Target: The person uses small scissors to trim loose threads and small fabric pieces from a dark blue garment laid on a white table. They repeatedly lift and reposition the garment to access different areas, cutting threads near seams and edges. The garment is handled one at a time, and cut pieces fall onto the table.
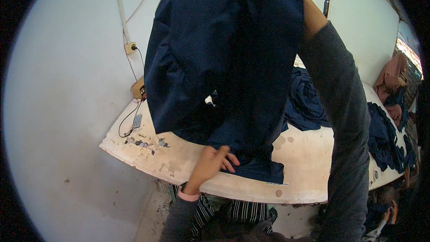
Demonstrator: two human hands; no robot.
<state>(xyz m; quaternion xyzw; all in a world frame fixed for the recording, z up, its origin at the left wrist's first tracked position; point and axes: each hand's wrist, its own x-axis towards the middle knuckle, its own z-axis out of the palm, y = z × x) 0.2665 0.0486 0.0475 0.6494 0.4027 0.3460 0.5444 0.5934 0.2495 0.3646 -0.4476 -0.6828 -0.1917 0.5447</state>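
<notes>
A dark navy garment (215,57) hangs up in front of me and its lower part lies on the white worktable (302,161). A small hole in it lets something white show through. My left hand (215,163) is at the garment's lower edge, blurred, fingers apart and nothing seen in its grasp; whether it touches the cloth is unclear. My right arm is raised along the garment's right side; the hand itself is hidden behind the cloth.
Behind my right arm lies a pile of navy cloth (304,104), with more navy fabric (384,136) farther right. A small remote control (137,121), a black cable and thread scraps sit on the left. A wall socket (130,47) holds a plug. Another person (391,74) is at the far right.
</notes>
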